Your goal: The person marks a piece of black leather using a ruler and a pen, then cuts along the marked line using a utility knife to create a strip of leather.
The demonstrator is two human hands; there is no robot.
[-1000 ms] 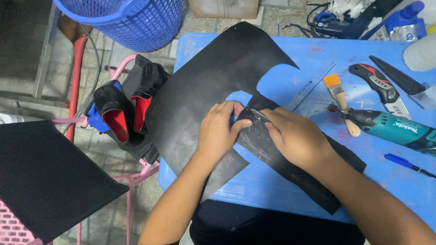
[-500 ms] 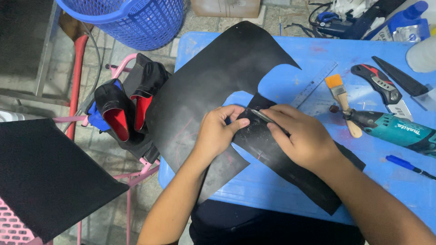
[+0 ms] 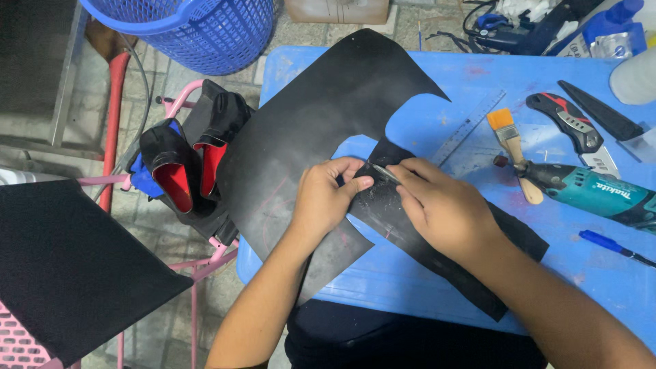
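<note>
Your right hand is curled with its fingertips pinched on a thin metal blade, the tip slanting up and left toward your other hand; your left hand lies knuckles up just beside it, fingers bent and pressing down on the black material, its thumb tip almost meeting the blade; whether the blade's point touches the material you cannot tell. Under both hands lies a long black rubber strip, running diagonally from the middle of the blue counter down toward its near edge, with pale scuffs and crumbs on it near the blade; it overlaps the lower corner of a large black rubber sheet, which has a curved notch cut from its right side and hangs over the counter's left edge.

To the right of your hands, well apart, lie a clear ruler, a paintbrush with orange bristles, a black and red utility knife, a teal rotary tool and a blue pen; a black blade-shaped piece lies at the far right. Off the counter to the left, a pink metal stool carries black shoes with red linings; a blue plastic basket stands on the floor beyond, and another black sheet fills the lower left corner.
</note>
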